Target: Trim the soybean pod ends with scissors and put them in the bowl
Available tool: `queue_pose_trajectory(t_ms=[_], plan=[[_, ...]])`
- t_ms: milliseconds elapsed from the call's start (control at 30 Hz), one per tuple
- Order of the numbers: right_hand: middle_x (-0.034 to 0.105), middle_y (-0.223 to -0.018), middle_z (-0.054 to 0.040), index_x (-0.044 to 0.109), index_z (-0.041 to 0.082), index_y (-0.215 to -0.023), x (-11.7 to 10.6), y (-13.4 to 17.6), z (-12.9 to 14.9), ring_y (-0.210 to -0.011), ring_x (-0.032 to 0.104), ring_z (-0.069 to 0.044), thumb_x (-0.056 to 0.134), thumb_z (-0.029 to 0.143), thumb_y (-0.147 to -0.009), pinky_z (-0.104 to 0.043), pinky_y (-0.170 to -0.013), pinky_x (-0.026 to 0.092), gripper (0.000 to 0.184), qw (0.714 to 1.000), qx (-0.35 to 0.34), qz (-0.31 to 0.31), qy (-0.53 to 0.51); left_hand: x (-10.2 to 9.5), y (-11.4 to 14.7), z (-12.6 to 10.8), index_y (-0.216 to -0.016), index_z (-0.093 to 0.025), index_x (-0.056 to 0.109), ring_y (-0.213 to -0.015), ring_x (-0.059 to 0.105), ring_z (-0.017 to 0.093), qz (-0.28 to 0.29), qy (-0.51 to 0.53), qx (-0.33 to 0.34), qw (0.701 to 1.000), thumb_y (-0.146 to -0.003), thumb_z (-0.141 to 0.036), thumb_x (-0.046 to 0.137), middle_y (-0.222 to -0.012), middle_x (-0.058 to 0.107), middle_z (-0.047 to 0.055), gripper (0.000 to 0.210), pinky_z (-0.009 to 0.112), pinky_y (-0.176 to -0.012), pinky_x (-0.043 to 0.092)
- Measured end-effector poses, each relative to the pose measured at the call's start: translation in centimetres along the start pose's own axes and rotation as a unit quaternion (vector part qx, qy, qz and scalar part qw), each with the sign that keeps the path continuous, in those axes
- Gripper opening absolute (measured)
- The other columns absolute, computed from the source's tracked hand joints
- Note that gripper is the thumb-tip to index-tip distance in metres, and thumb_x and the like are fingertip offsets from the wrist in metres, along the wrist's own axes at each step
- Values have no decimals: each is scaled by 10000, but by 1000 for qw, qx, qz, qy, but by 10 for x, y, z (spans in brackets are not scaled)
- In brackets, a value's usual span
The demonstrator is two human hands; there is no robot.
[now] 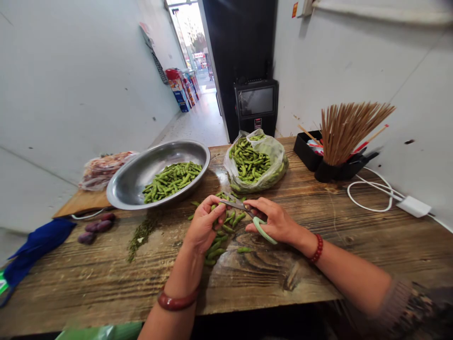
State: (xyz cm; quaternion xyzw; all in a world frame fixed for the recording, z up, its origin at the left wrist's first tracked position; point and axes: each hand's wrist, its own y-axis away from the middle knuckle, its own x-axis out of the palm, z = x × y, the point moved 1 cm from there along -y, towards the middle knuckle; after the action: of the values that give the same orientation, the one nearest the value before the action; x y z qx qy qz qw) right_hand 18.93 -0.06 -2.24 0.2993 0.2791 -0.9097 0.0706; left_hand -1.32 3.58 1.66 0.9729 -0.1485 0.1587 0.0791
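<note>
My left hand (pixel 207 224) is closed in a pinch on a green edamame pod, mostly hidden by the fingers. My right hand (pixel 274 219) grips scissors (pixel 262 230) with pale green handles, their blades pointing left to the left fingertips. Loose edamame pods (pixel 215 250) lie on the wooden table (pixel 304 269) below and between both hands. Behind them stands a white plastic bag (pixel 278 174) full of pods. To its left, a wide steel basin (pixel 132 186) sits tilted, with a heap of pods (pixel 173 182) in it.
Small green trimmings (pixel 141 236) lie left of my left hand, near several purplish-red tubers (pixel 95 226). A bagged pinkish item (pixel 106 170) rests on a board at the left. On the right are a black holder with brown sticks (pixel 348 137) and a white cable with adapter (pixel 414 206).
</note>
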Motion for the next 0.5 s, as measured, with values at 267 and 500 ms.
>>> queue_pose_trajectory(t_ms=[267, 500], plan=[[579, -838, -27, 559, 190, -1229, 0, 0, 0, -696, 519, -143, 715, 396, -780, -265, -640, 448, 518, 1000, 12, -14, -6, 1, 0, 3, -765, -163, 535, -449, 406, 28, 14, -36, -19, 999, -687, -288, 766, -648, 610, -27, 274, 141, -418, 244], [591, -809, -27, 578, 182, -1225, 1, 0, -2, -683, 527, -139, 690, 434, -797, -255, -641, 455, 509, 1000, -3, -30, -1, 1, 0, 3, -770, -163, 524, -435, 366, 20, 23, -7, -9, 1000, -709, -250, 753, -580, 524, -58, 253, 132, -407, 237]])
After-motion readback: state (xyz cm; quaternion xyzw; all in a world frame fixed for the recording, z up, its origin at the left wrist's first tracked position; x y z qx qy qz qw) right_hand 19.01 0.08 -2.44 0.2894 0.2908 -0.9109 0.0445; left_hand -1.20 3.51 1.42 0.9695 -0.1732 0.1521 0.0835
